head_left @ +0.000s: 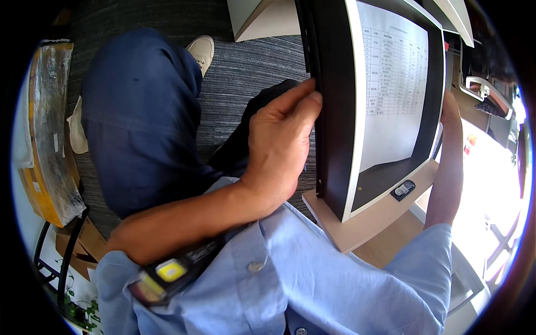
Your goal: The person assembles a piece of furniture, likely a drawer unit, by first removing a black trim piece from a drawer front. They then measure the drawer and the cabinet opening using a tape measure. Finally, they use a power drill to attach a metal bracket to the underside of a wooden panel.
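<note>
A drawer (336, 134) with dark sides and pale rims is tilted in front of me, its open top facing me. A printed sheet with a table (391, 89) lies inside it. At the drawer's left side, my left hand (282, 137) is closed, thumb and fingers on the dark metal rail (314, 67). My right hand (448, 109) reaches along the opposite side. Its fingers are hidden behind the drawer wall, so their grip does not show. The light wood front panel (357, 226) is nearest my body, and a small black and silver fitting (402, 190) sits on its edge.
My bent knee (142, 111) in dark trousers rises at the left above grey striped carpet (245, 67). Beyond the drawer is a pale cabinet piece (259, 19). A plastic-wrapped carton (53, 128) stands far left. Bright glare washes out the right side.
</note>
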Demonstrator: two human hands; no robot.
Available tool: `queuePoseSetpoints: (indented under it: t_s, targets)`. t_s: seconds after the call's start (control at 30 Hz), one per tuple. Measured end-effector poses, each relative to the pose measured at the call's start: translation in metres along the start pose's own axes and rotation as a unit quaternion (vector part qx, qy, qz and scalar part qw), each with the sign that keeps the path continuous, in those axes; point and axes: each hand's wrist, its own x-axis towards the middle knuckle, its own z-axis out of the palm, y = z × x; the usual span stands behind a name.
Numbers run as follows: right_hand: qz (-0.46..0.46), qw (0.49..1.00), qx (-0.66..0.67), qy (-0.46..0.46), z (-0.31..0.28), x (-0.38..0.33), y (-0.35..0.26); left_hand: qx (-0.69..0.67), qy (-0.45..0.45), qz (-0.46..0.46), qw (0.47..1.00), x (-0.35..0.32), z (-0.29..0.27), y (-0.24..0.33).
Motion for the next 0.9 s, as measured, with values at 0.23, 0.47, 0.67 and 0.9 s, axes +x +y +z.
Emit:
queuePoseSetpoints:
  t_s: [0.23,0.47,0.67,0.9]
  targets:
    - [0.003,1.0,0.023,-0.021,-0.021,0.013,0.017,-0.136,0.026,-0.134,0.981,-0.004,0.007,0.013]
    - [-0.022,1.0,0.002,-0.002,-0.007,0.007,0.009,-0.022,0.108,-0.01,0.994,0.01,0.017,-0.002]
    - [-0.031,0.998,-0.014,0.046,0.018,-0.014,-0.005,0.006,0.105,0.008,0.994,0.009,0.018,-0.003]
    - [-0.022,0.999,-0.005,0.029,0.0,0.006,0.012,0.028,0.116,0.005,0.993,0.008,0.022,-0.004]
